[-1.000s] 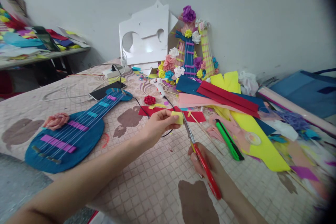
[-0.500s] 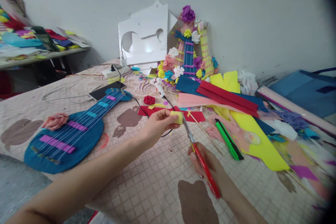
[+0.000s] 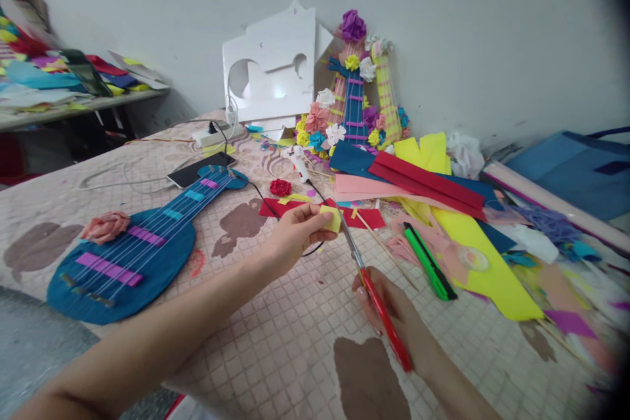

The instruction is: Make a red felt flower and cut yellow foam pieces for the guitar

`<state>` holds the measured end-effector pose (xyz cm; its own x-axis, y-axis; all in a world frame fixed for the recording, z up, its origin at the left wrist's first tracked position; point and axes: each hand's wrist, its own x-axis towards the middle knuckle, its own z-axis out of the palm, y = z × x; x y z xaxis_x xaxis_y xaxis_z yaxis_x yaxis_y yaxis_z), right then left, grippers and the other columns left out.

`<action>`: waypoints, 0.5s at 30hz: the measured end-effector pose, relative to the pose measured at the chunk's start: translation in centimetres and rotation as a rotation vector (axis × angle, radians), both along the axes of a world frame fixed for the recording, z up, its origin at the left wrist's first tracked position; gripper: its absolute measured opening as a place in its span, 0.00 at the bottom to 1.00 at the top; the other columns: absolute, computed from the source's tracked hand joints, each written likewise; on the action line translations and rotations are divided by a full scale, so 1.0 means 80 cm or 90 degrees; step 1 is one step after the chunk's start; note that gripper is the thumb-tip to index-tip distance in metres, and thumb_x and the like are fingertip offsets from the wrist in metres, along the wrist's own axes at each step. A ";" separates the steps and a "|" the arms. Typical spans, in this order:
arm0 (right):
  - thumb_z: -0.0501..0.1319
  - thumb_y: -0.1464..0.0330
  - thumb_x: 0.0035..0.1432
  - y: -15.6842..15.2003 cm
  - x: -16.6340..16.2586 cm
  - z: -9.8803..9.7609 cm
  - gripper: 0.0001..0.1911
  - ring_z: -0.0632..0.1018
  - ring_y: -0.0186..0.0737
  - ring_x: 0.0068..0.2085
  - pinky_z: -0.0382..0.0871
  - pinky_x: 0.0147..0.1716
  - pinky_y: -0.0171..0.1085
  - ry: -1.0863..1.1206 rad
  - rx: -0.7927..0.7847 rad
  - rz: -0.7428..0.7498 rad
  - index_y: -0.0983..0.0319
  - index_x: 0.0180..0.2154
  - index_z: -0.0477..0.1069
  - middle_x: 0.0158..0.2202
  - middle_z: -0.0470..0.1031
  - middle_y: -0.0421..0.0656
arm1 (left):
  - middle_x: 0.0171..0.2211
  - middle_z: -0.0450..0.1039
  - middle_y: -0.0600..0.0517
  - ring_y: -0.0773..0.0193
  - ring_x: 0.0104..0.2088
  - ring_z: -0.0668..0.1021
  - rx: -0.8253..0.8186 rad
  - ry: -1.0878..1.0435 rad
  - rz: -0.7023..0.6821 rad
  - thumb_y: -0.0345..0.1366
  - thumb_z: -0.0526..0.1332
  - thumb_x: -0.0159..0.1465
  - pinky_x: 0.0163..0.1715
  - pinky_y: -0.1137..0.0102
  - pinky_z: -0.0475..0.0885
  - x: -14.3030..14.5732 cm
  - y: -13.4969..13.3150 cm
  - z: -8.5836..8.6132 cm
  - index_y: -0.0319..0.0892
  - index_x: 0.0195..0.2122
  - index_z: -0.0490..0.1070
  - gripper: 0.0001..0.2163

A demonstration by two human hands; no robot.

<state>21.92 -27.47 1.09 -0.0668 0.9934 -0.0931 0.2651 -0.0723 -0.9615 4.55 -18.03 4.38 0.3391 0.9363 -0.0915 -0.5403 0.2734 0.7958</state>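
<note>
Between the thumb and fingers of my left hand (image 3: 302, 231) is a small square of yellow paper (image 3: 331, 218). My right hand (image 3: 386, 305) grips red-handled scissors (image 3: 378, 308), their blades pointing up and away from me, at the right edge of the yellow square. Whether the blades cut into it I cannot tell. Beyond my hands a strip of red paper (image 3: 370, 218) lies on the table, with a red paper rose (image 3: 280, 188) and a white glue gun (image 3: 298, 164) behind it. A blue paper guitar (image 3: 162, 239) with a pink rose lies to the left.
Right of my hands lie a green box cutter (image 3: 429, 262), a thin wooden stick (image 3: 386, 248), yellow paper (image 3: 492, 275) and folded red paper (image 3: 428, 184). A phone (image 3: 201, 169) and power strip (image 3: 216, 135) sit behind the guitar. White foam board (image 3: 275, 98) leans on the wall.
The yellow square in my left hand has tilted slightly and shifted a little left. The scissors have barely moved beside it. Everything else stays put.
</note>
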 end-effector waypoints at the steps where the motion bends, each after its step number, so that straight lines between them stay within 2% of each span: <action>1: 0.61 0.57 0.54 0.000 0.001 -0.001 0.13 0.56 0.30 0.20 0.50 0.17 0.31 -0.005 0.013 -0.001 0.58 0.27 0.63 0.19 0.56 0.33 | 0.28 0.74 0.53 0.69 0.29 0.78 0.001 0.002 0.000 0.35 0.71 0.50 0.34 0.72 0.73 0.000 0.000 0.000 0.38 0.29 0.67 0.13; 11: 0.62 0.58 0.51 0.000 -0.001 0.015 0.13 0.61 0.31 0.22 0.56 0.20 0.32 -0.066 0.010 0.021 0.59 0.27 0.63 0.22 0.60 0.34 | 0.28 0.74 0.53 0.70 0.28 0.77 -0.002 0.011 0.007 0.35 0.70 0.51 0.32 0.74 0.74 -0.002 0.000 0.004 0.37 0.30 0.68 0.12; 15: 0.61 0.59 0.51 -0.001 -0.003 0.012 0.12 0.62 0.31 0.22 0.59 0.21 0.31 -0.052 0.008 0.013 0.59 0.27 0.61 0.23 0.60 0.34 | 0.28 0.74 0.53 0.70 0.28 0.77 -0.001 0.015 0.010 0.35 0.71 0.51 0.32 0.74 0.74 -0.002 0.001 0.003 0.37 0.30 0.68 0.13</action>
<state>21.67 -27.51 2.08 -0.0795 0.9930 -0.0870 0.3447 -0.0545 -0.9371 4.36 -17.94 4.62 0.3221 0.9414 -0.1002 -0.5255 0.2659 0.8082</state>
